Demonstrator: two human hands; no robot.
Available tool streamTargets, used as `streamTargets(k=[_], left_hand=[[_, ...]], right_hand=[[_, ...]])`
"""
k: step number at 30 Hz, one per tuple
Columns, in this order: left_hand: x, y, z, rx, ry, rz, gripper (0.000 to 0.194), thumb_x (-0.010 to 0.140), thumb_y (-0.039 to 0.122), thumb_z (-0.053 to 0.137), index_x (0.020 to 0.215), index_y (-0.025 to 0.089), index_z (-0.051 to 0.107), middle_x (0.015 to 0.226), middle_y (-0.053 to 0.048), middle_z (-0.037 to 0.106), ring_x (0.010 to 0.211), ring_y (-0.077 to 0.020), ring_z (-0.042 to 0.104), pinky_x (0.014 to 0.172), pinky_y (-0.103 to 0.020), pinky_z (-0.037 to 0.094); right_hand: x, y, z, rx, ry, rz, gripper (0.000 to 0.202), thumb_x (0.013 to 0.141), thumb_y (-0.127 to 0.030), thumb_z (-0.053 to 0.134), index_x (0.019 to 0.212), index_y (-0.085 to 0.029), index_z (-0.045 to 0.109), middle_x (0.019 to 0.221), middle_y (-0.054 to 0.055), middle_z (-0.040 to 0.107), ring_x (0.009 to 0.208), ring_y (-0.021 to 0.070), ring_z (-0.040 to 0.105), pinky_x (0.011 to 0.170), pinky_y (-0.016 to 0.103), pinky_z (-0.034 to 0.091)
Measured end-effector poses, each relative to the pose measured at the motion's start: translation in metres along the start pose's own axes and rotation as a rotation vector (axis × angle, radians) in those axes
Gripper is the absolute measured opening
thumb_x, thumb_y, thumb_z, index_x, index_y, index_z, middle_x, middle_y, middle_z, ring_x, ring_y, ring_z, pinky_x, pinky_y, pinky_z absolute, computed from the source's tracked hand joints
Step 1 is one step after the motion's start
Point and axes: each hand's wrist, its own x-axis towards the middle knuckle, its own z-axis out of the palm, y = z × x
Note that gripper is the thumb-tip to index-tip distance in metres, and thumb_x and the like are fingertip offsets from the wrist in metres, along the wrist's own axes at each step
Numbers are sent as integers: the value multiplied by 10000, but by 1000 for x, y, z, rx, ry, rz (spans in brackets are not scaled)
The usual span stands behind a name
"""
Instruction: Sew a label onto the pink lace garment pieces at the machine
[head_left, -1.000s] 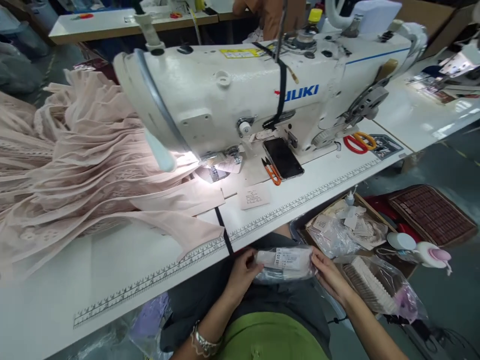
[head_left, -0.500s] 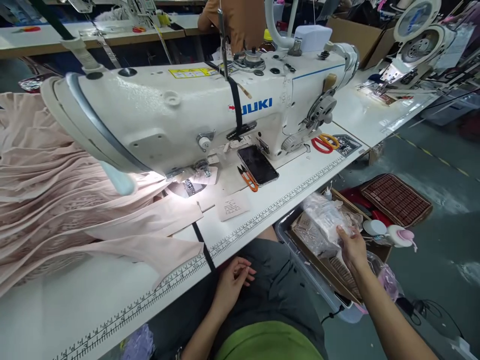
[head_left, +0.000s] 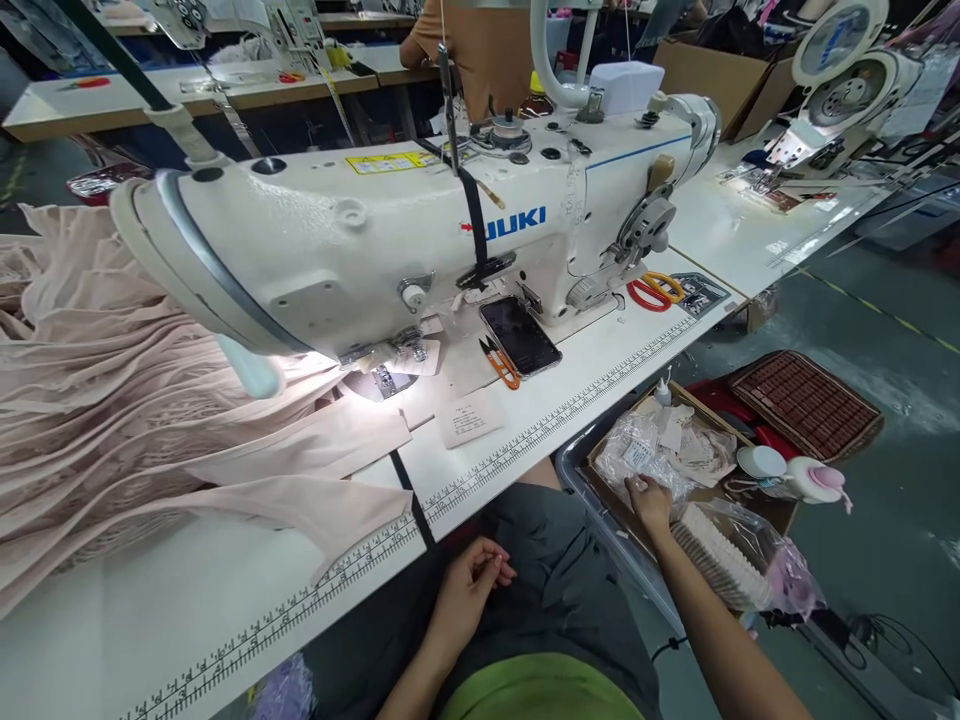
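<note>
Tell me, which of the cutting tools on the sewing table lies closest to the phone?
The small orange thread snips, lying right beside the phone on its left edge. The red and yellow scissors sit farther off by the machine's handwheel end.

**Hands apart, one low, one stretched out**

The left hand (head_left: 469, 590) rests low near the lap, fingers loosely curled, palm turned inward, forearm bent. The right arm stretches forward and outward, its right hand (head_left: 649, 500) palm-down, fingers pressed down at the tips.
</note>
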Motion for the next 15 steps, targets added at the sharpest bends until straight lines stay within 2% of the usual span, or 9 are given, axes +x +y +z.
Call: streamTargets(k=[2,4,7,10,13,15], left_hand=[[0,0,1,-7,-6,8,602,680,780,679,792,190,628,737,-66,720,692,-196,660,693,-310,504],[-1,1,2,-8,-11,17,603,684,781,677,790,189,629,731,-63,718,690,-196,657,698,-315,511],[-1,3,3,6,-29,29,585,708,768,668,793,189,631,730,-61,716,697,-197,655,704,-315,513],[0,2,2,28,-55,37,563,734,745,661,806,188,629,746,-65,715,714,-200,656,718,-317,510],[1,-2,-2,57,-51,50,546,768,729,633,827,187,624,775,-75,715,736,-207,655,738,-323,512],[-2,0,-6,98,-49,52,521,803,707,603,852,189,622,804,-82,717,772,-217,660,767,-328,515]], right_hand=[[2,-6,-4,-82,58,-15,442,946,-378,591,1334,-169,553,1424,161,500,1294,325,481,1064,571,405],[8,-16,-7,-147,59,-87,491,942,-334,522,1381,-114,517,1504,223,407,1399,380,350,1119,592,313],[24,-34,-4,-228,-32,-210,544,926,-325,453,1430,-122,478,1590,186,319,1472,349,235,1168,545,231],[42,-47,7,-310,-145,-240,603,907,-463,518,1410,-132,498,1539,187,413,1444,346,300,1170,538,208],[52,-56,18,-386,-218,-216,619,870,-576,589,1301,-132,587,1412,209,539,1338,368,441,1114,565,290],[54,-60,20,-427,-216,-209,543,885,-564,605,1243,-156,615,1362,168,573,1281,336,496,1079,559,347]])
